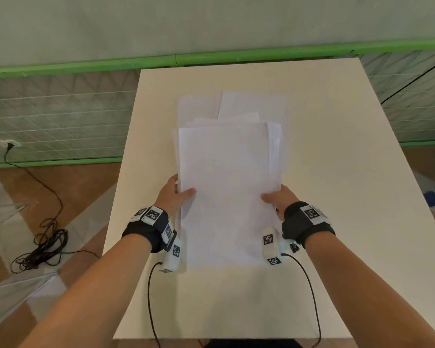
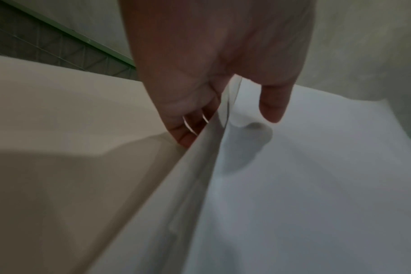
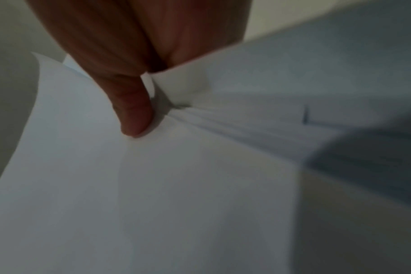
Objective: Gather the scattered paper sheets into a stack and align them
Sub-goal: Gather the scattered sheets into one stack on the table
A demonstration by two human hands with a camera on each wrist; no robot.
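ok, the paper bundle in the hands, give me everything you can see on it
The paper bundle is plain white sheets, loosely gathered, not squared: corners and side edges fan out at the far end and right. The left hand and right hand pinch its side edges, thumbs on top, fingers underneath. It looks lifted over the cream table. The right thumb's grip wrinkles the top sheet. More sheets lie beyond it.

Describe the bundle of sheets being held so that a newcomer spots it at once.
On the cream table, find the white papers in the middle. The held bundle is nearest, pinched by the left hand and right hand; the loose sheets behind lie untouched.
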